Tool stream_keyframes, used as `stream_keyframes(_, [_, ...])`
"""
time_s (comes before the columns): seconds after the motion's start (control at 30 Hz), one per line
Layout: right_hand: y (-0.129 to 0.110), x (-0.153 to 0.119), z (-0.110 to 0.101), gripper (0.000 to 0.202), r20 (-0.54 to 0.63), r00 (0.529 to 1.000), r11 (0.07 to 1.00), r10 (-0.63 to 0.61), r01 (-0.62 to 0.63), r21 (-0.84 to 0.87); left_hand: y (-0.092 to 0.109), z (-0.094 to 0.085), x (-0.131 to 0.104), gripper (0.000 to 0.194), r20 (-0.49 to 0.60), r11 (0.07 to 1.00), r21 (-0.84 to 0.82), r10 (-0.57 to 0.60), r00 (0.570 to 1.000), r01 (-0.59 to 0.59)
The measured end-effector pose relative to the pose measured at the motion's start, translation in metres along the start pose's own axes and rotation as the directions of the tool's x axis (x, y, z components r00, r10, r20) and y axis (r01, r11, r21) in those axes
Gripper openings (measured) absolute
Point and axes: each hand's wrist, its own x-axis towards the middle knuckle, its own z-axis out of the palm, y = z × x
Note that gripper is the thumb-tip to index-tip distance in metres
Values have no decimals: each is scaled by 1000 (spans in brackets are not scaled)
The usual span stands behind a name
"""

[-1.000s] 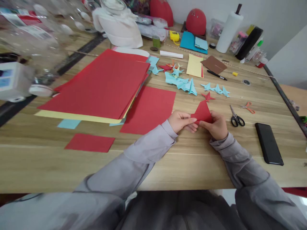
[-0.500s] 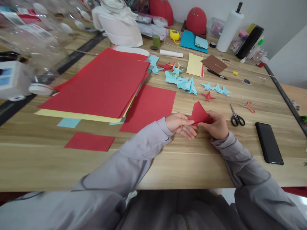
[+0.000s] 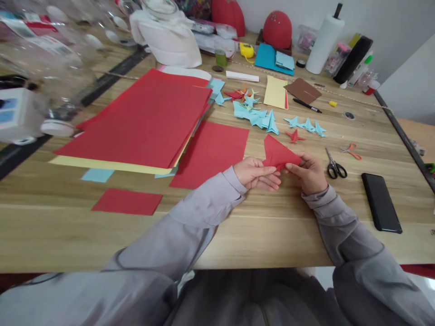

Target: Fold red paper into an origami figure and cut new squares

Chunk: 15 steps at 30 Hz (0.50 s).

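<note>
A folded piece of red paper is held above the table between both hands. My left hand pinches its lower left edge between thumb and fingers. At its right corner, my right hand grips it with the thumb on top; some of the fingers are hidden behind the paper. Just beyond lies a small red folded paper crane. Farther back are light blue folded paper cranes, some in a cluster and some in a row on the right.
Left of my hands are a red sheet, a stack of large red sheets and a small red rectangle. To the right lie black scissors, orange scissors and a phone. Plastic bottles crowd the far left.
The red folded paper has turned, its peak now pointing up to the left and more of its face showing. My right hand has shifted slightly right. The things on the table stay put.
</note>
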Motion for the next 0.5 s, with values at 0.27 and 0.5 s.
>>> stream_keyframes(0.27, [0, -1, 3, 32, 2, 1000, 999, -28, 28, 22, -7, 7, -3, 31, 36, 990, 44, 131, 991, -133])
stream_keyframes(0.5, [0, -1, 3, 40, 26, 999, 1000, -21, 22, -20, -9, 7, -2, 31, -6, 982, 68, 176, 984, -175])
